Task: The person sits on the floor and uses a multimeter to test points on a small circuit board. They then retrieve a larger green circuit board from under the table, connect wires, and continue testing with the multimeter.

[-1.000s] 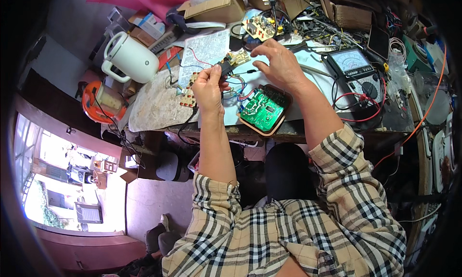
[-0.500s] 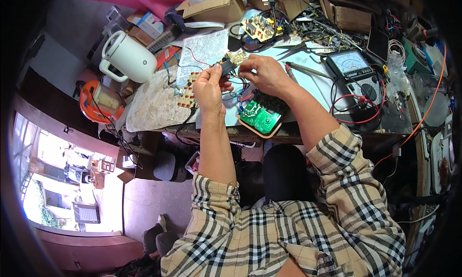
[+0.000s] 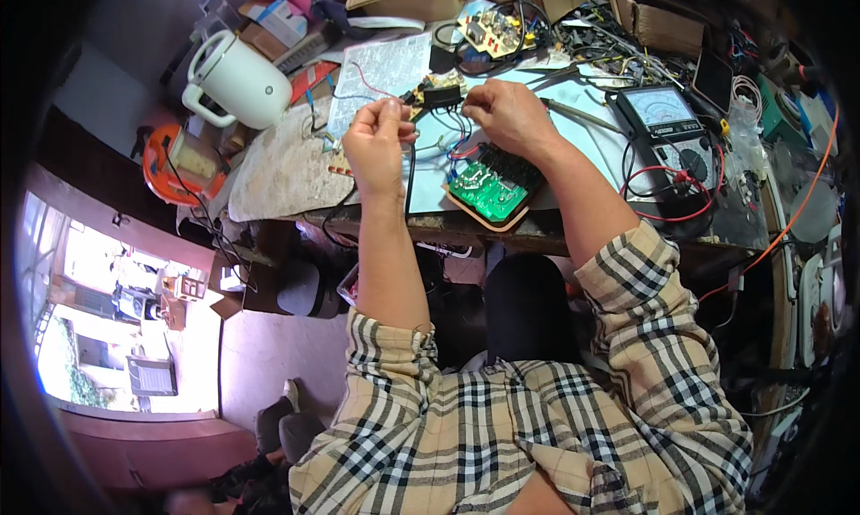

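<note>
My left hand [image 3: 376,148] is pinched closed beside the circuit boards, with a black cord [image 3: 410,185] hanging from its fingers over the table's front edge. Opposite it, my right hand [image 3: 512,116] has thumb and fingertips pressed together; whatever is between them is too small to make out. Between the two hands lies a black block-shaped component [image 3: 442,96] with thin wires running from it. Just below my right hand a green circuit board [image 3: 488,195] sits in an open casing, joined to red, blue and black wires [image 3: 461,148].
An analog multimeter [image 3: 661,112] with red and black leads stands at the right. Pliers [image 3: 557,72] and another circuit board [image 3: 495,29] lie farther back. A printed sheet [image 3: 381,72], a white kettle-like jug [image 3: 240,81] and an orange container [image 3: 184,170] occupy the left side.
My left hand has moved slightly left, away from the black component, which now rests farther back. The black cord now hangs below that hand. My right hand has shifted slightly right.
</note>
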### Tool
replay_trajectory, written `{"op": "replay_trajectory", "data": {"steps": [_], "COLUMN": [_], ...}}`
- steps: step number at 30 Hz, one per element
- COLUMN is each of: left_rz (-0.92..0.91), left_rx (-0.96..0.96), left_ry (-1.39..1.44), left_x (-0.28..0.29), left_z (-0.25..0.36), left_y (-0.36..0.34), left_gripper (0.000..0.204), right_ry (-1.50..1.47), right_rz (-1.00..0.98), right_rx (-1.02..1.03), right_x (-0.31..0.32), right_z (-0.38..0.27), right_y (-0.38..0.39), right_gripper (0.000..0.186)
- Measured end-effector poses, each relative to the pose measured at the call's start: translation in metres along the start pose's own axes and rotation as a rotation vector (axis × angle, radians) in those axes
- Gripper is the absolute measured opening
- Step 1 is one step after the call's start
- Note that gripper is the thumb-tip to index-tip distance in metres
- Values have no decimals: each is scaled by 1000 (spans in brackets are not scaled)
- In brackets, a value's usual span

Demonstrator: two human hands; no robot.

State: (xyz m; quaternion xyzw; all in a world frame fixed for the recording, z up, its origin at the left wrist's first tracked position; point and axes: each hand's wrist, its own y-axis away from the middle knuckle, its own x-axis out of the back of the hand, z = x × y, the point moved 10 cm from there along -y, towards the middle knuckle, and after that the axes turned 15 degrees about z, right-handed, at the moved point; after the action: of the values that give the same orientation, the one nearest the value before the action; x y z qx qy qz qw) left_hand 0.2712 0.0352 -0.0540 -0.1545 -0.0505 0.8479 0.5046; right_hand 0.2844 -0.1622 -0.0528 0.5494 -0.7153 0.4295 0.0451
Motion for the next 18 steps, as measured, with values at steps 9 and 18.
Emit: {"op": "replay_trajectory", "data": {"steps": [9, 18], "left_rz": [308, 362], "left_rx": [-170, -599], "left_ry": [-152, -936], "left_x": [125, 167], "left_z": [11, 9], "left_y": [-2, 28], "left_gripper": [17, 27], "right_ry": [125, 191], "right_rz": [97, 173], "right_rx": [78, -48], "right_x": [5, 25], "right_z": [16, 36], "right_y": [-5, -11], "right_gripper": [22, 23]}}
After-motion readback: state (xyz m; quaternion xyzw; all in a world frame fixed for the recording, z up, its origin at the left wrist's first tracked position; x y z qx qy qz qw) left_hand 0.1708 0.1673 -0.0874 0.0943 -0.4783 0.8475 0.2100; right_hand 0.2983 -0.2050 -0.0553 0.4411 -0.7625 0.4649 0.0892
